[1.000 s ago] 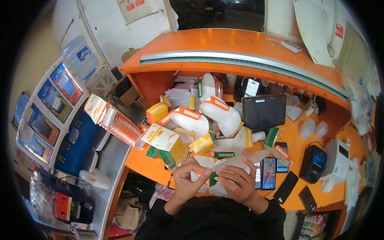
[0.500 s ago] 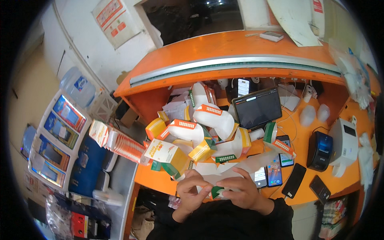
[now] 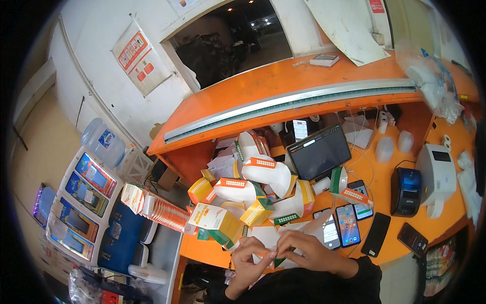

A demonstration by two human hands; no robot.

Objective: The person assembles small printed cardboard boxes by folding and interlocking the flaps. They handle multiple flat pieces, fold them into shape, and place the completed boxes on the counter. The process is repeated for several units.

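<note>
Both hands at the front edge of the bench (image 3: 207, 253), left of its middle. Left hand (image 3: 251, 260): thumb and fingers pinched on the folded paper carton (image 3: 265, 234). Right hand (image 3: 305, 251): same narrow pinch on it; the two sets of fingertips meet. A green bit of the carton shows right at the pinch, white panels behind the hands. Long axis looks to run roughly along the front edge, panels fanning right toward the phones; hands hide much, can't tell which end is the top.

Containers: yellow-green box (image 3: 215, 218) just left of the hands, white printed face up, contents not visible. Stack of cartons (image 3: 159, 210), packed close, lies at the bench's left edge: one end by the box, the other sticking out past the edge to the upper left. Heap of formed cartons (image 3: 263, 172) behind the hands, tilted every way, some open with white insides showing. Two clear plastic containers (image 3: 385, 149) near the rear right corner; can't tell contents.

Right of the heap: tablet (image 3: 319, 152), leaning, screen lit dim. Lit phone (image 3: 348, 225) in a cluster near the front edge, dark phone (image 3: 376, 234) just beside. Black printer (image 3: 406, 191) and white printer (image 3: 436, 171) toward the right edge.
</note>
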